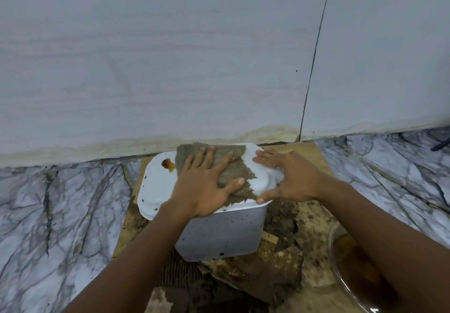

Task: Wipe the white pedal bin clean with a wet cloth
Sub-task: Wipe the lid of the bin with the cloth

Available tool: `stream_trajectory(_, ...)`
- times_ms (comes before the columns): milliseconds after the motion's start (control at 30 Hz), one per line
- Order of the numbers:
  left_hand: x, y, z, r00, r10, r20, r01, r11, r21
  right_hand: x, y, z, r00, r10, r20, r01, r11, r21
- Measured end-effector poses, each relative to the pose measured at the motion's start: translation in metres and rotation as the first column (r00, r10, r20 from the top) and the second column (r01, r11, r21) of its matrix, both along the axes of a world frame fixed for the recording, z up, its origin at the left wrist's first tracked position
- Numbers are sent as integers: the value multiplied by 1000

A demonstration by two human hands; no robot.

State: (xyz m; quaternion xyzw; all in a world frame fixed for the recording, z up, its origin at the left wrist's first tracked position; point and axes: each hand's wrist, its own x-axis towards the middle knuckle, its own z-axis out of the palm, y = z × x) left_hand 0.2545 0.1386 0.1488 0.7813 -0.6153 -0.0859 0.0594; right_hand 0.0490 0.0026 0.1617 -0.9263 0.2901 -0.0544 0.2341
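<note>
Grey-brown cloth (214, 166) lies flattened under the open-palmed left hand (204, 183), while the right hand (287, 178), fingers spread, steadies the bin lid (158, 186).

No readable text, label, brand, number or sign anywhere in view

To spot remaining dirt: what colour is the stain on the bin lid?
Orange-brown, on the white lid beside the cloth; head view shows the stain.
</note>
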Motion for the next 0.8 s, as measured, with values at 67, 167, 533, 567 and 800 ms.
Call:
stream_trajectory(67,10,14,-1,997,69,19,-69,998,13,0,0,1,1000,0,-9,0,1000,3)
stream_trajectory(167,15,11,2,986,164,23,-165,985,50,1,1,1,1000,-4,-21,4,1000,-16)
stream_trajectory(533,-19,2,-5,999,-6,52,5,1000,6,2,3,2,998,18,-64,-19,1000,-10)
stream_trajectory(567,-12,13,-6,999,-2,50,3,1000,-10,3,5,3,997,15,-81,-17,1000,-23)
stream_trajectory(800,25,20,4,972,231,35,-233,971,56,8,20,2,978,2,-208,-31,990,-136)
